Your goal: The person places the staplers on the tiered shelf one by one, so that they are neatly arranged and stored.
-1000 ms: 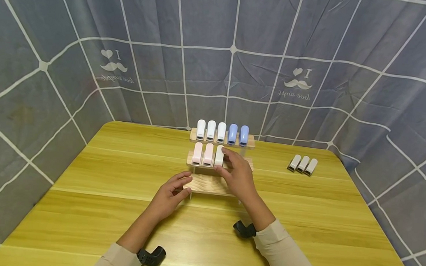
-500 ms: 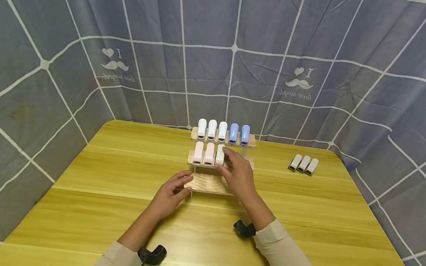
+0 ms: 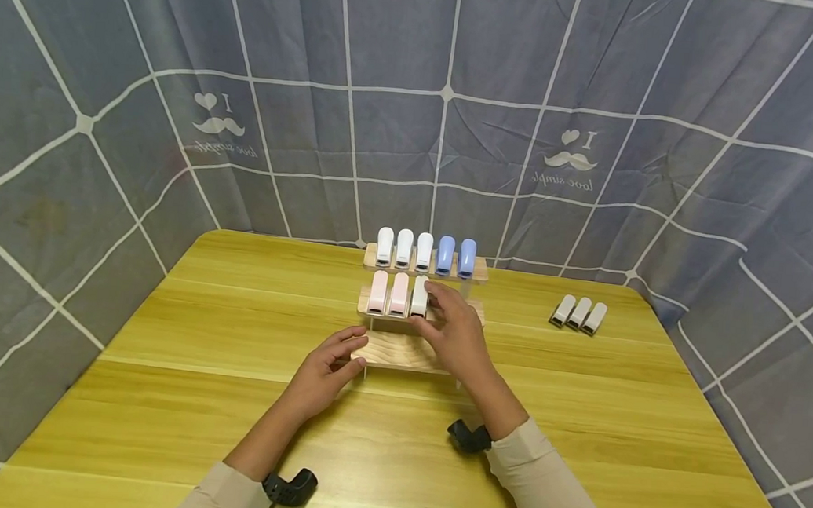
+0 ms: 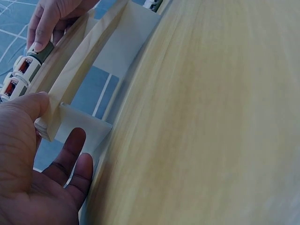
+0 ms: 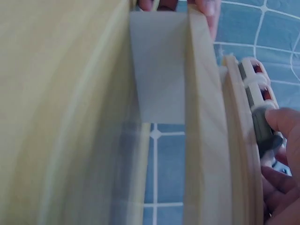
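My right hand (image 3: 456,332) pinches a pale grey-white small stapler (image 3: 420,296) between thumb and fingers on the middle shelf (image 3: 475,312) of a three-step wooden stand. In the right wrist view the stapler's dark underside (image 5: 260,123) shows beside the thumb. Two pink staplers (image 3: 389,294) lie just left of it in the same row. My left hand (image 3: 320,374) holds the left end of the lowest shelf (image 3: 400,351), its thumb on the wood and two other fingers spread loose in the left wrist view. Part of the middle shelf is hidden behind my right hand.
On the top shelf (image 3: 479,270) stand several staplers: three white ones (image 3: 404,247) and two blue ones (image 3: 456,257). Three grey-white staplers (image 3: 578,313) lie side by side on the wooden table (image 3: 579,423) to the right. A grey checked curtain (image 3: 400,41) surrounds the table.
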`<state>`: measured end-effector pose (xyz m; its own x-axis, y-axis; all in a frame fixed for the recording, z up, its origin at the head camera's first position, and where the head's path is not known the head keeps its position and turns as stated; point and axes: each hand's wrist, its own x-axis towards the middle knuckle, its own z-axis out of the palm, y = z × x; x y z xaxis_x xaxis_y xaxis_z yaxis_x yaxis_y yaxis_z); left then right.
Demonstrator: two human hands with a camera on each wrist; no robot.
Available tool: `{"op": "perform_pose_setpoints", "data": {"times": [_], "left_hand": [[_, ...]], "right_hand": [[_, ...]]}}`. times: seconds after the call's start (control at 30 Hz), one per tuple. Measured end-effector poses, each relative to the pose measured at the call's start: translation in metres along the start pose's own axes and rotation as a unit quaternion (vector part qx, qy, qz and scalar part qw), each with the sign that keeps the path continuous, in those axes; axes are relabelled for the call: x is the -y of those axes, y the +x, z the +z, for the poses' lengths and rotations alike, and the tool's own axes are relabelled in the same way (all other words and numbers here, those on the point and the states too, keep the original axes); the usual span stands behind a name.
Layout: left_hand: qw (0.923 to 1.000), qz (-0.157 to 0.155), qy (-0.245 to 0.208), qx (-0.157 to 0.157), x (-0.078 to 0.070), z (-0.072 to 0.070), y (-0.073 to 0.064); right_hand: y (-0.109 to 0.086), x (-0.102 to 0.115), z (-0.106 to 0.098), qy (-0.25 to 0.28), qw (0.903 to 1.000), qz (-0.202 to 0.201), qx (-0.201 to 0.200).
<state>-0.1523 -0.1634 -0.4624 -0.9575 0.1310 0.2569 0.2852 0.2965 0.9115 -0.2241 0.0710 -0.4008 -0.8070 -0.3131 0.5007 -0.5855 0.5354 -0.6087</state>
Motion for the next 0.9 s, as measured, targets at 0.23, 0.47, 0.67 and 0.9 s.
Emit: {"op": "perform_pose_setpoints", "data": {"times": [0.23, 0.47, 0.67, 0.9], "left_hand": [[0.9999, 0.010, -0.006, 0.006, 0.001, 0.000, 0.000], [1.0000, 0.001, 0.009, 0.003, -0.015, 0.000, -0.002], [0.9998, -0.013, 0.015, -0.001, -0.006, 0.001, -0.002], [0.9992, -0.024, 0.030, -0.007, -0.038, -0.001, -0.005]], "right_hand": [[0.001, -0.002, -0.010, 0.057, 0.9982, 0.010, 0.014], [0.003, -0.008, -0.026, 0.079, 0.9969, -0.002, 0.000], [0.000, -0.023, -0.051, 0.051, 0.9979, -0.023, -0.033], [-0.007, -0.050, -0.083, 0.017, 0.9972, 0.011, -0.071]]}}
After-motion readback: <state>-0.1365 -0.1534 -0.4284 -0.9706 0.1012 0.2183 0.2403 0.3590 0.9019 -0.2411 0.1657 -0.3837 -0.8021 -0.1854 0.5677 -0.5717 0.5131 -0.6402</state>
